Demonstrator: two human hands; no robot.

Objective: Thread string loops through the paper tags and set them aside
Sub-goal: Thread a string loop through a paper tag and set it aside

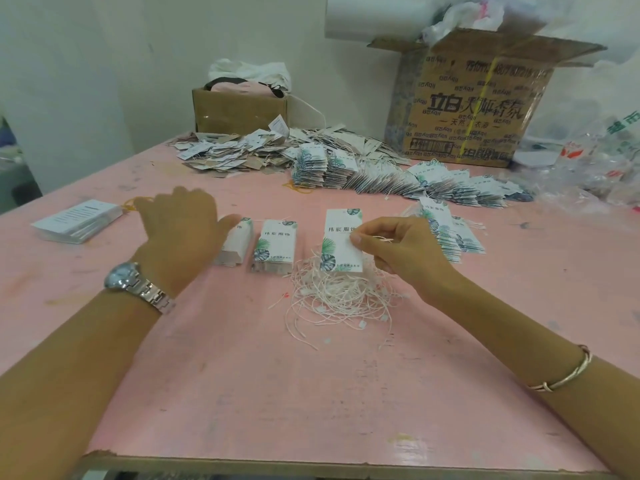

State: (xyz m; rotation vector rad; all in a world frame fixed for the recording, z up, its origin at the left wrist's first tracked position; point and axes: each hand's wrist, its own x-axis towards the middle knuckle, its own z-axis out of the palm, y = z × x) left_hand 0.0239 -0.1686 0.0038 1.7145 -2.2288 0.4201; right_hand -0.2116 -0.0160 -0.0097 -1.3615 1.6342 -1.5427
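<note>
My right hand [398, 251] pinches a white string against a leaf-printed paper tag [341, 239] held over a tangled pile of white string loops [341, 296]. My left hand [183, 230], with a watch on its wrist, hovers open and blurred over the pink table, its thumb near a stack of tags [235, 249]. A second stack of leaf-printed tags [275, 249] stands beside it. Finished tags with strings lie fanned in a row [446, 233] right of my right hand.
A stack of white cards [78, 220] lies at the left. Long rows and heaps of tags [346, 164] cover the far table. Two cardboard boxes [239, 107] [474, 98] and plastic bags [595, 161] stand at the back and right.
</note>
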